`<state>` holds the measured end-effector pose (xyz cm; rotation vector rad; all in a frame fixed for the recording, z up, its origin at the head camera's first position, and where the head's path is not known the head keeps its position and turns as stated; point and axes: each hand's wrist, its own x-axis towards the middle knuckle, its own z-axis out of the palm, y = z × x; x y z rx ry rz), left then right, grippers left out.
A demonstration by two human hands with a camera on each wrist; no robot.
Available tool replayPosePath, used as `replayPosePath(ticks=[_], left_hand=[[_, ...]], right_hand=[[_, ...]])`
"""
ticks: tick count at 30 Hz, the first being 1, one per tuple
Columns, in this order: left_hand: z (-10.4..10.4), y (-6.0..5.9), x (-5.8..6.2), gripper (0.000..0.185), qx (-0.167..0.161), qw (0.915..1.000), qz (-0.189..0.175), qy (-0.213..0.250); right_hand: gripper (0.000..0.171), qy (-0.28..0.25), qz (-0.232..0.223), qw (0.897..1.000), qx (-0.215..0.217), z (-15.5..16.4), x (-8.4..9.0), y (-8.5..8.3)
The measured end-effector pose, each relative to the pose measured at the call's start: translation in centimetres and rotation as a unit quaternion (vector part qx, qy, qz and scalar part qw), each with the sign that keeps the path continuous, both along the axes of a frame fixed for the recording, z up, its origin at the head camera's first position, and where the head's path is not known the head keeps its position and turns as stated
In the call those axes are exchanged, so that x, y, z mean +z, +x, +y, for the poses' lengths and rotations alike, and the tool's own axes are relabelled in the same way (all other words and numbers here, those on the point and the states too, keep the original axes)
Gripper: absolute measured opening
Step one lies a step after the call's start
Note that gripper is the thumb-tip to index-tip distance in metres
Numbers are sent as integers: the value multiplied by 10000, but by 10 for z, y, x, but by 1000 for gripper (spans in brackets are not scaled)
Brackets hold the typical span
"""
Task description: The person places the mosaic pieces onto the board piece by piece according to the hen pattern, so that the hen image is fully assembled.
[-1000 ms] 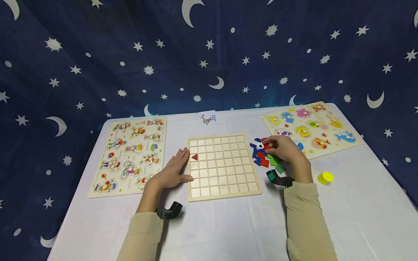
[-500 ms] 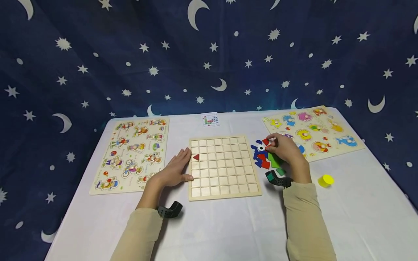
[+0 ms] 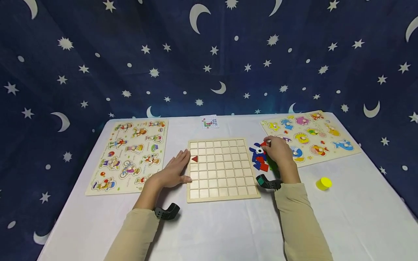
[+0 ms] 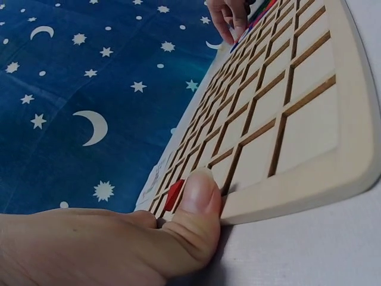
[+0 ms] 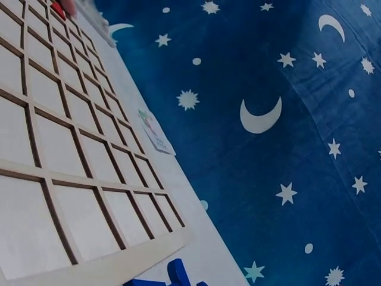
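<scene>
In the head view my left hand [image 3: 173, 171] lies with straight fingers along the left edge of a wooden grid board [image 3: 223, 201]. The thumb [image 4: 199, 196] rests on the board's frame in the left wrist view. A red triangle tile [image 3: 195, 158] sits in a cell near the left side, pointing left. My right hand [image 3: 280, 152] reaches down over a pile of coloured tiles at the board's right, with bent fingers beside a red tile [image 3: 263, 144]; I cannot tell whether they pinch it. Close by lie dark blue tiles [image 3: 255, 155], a white round piece [image 3: 259, 150] and a green tile [image 3: 271, 164].
A peg puzzle with figures [image 3: 130, 156] lies left of the board, and a sea-animal peg puzzle [image 3: 310, 134] lies behind the right hand. A small pattern card [image 3: 209, 121] is at the back. A yellow cylinder [image 3: 324, 183] stands near the right forearm.
The right hand and forearm have shifted slightly left, further over the tile pile, covering more of the green tiles. The left hand stays at the board's edge.
</scene>
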<state>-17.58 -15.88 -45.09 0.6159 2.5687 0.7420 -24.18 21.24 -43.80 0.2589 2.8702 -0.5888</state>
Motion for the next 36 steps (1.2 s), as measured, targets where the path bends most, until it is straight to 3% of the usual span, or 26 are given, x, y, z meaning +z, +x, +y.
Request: replayPosePath(ticks=[13, 25, 36], left_hand=[[2, -4, 5, 96, -25, 9999, -58, -105], [-1, -2, 1, 98, 23, 9998, -83, -174], [-1, -2, 0, 97, -29, 9999, -48, -137]], right_hand=[[33, -34, 32, 9998, -201, -2, 5, -3], [28, -483, 46, 9982, -365, 1, 3, -4], [22, -1157, 871, 9894, -54, -5, 9, -3]])
